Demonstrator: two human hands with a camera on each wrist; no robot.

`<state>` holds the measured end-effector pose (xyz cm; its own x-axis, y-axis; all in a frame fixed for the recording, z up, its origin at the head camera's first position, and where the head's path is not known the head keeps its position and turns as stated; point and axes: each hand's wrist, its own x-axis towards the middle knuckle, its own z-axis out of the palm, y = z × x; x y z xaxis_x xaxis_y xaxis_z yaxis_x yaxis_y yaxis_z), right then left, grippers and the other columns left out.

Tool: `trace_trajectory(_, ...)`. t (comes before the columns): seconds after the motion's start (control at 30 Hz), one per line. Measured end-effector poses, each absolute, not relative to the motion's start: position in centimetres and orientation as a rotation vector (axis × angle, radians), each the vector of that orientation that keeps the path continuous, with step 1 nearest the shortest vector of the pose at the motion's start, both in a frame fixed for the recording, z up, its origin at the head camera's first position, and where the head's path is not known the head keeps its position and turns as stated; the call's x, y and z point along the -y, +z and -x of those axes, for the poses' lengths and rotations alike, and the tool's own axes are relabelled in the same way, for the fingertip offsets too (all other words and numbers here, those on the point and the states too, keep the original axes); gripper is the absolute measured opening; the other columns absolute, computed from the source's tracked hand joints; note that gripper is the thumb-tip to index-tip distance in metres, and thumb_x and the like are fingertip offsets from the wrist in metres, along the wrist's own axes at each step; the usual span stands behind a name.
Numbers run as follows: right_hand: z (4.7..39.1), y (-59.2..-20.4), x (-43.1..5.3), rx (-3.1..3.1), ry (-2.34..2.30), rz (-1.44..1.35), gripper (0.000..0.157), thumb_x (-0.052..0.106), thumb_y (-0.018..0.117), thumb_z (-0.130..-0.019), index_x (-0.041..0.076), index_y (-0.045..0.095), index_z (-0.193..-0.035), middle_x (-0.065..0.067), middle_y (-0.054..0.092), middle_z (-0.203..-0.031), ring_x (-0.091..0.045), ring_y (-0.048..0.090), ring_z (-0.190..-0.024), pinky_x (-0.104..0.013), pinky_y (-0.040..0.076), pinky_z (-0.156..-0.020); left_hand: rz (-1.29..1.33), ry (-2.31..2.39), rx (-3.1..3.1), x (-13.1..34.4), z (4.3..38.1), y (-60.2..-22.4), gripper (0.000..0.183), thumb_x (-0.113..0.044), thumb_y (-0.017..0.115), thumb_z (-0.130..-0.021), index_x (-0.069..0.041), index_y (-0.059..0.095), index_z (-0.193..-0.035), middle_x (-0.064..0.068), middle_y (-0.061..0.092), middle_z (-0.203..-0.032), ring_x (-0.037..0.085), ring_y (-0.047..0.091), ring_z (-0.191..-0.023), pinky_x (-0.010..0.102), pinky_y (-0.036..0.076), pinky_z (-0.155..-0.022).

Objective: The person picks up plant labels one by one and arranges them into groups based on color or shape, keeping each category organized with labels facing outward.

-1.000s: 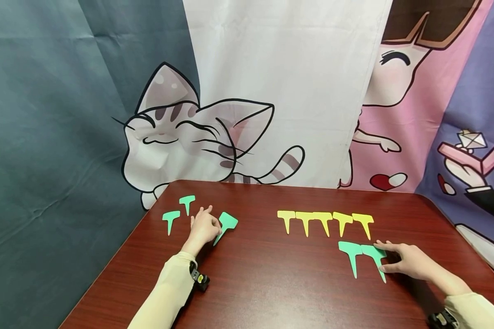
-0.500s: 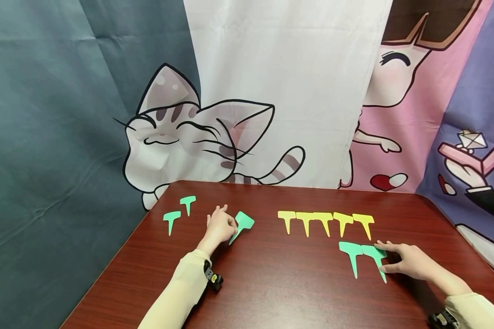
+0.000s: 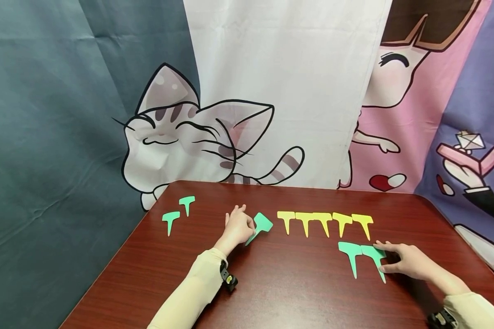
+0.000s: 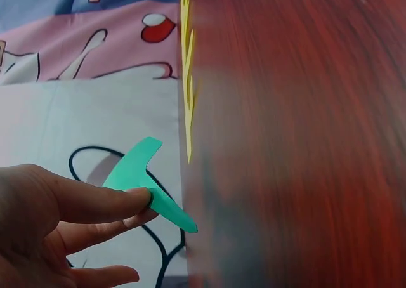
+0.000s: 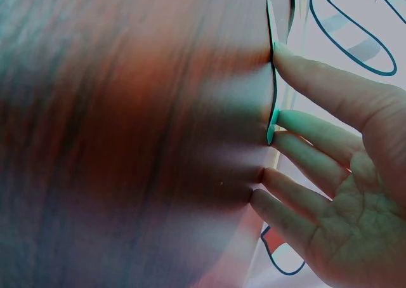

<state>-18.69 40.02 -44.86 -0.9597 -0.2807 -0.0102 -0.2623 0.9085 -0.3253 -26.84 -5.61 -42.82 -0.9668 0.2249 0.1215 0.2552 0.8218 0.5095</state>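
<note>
In the head view my left hand (image 3: 237,228) is over the middle of the table, pinching a green T-shaped plant label (image 3: 264,222) by its stem. The left wrist view shows thumb and fingertips on that label (image 4: 130,166), held clear of the wood. At the right, my right hand (image 3: 411,261) rests with spread fingers on a green label (image 3: 372,252) lying flat. Another green label (image 3: 350,249) lies beside it, their heads meeting. In the right wrist view the thumb and fingertips of the right hand (image 5: 355,193) touch the label's edge-on strip (image 5: 274,85).
Several yellow T-shaped labels (image 3: 322,216) form a row behind the green pair. Two more green labels, one nearer (image 3: 171,217) and one farther (image 3: 187,201), lie at the table's left. A printed cloth (image 3: 288,91) hangs behind the brown table (image 3: 296,292).
My left hand has moved right across the table with the green plant label, away from the two at the left. The right hand has stayed in place.
</note>
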Motion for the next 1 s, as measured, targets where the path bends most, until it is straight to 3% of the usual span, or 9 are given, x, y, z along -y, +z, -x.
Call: trace_trajectory(1.0,18.7,-44.9,-39.9,-3.047,-0.499,0.479,0.072,0.043,0.08,-0.067,0.002,0.062,-0.123,-0.035,0.056,-0.122,-0.054,0.053,-0.11,-0.06,0.046,-0.082,0.564,-0.681,3.069,-3.8,25.2,-42.7,0.032,-0.008,0.065,-0.075,-0.015,0.052,-0.046,0.008,0.044,-0.146,0.028,0.024,-0.144,0.059,0.017,-0.113)
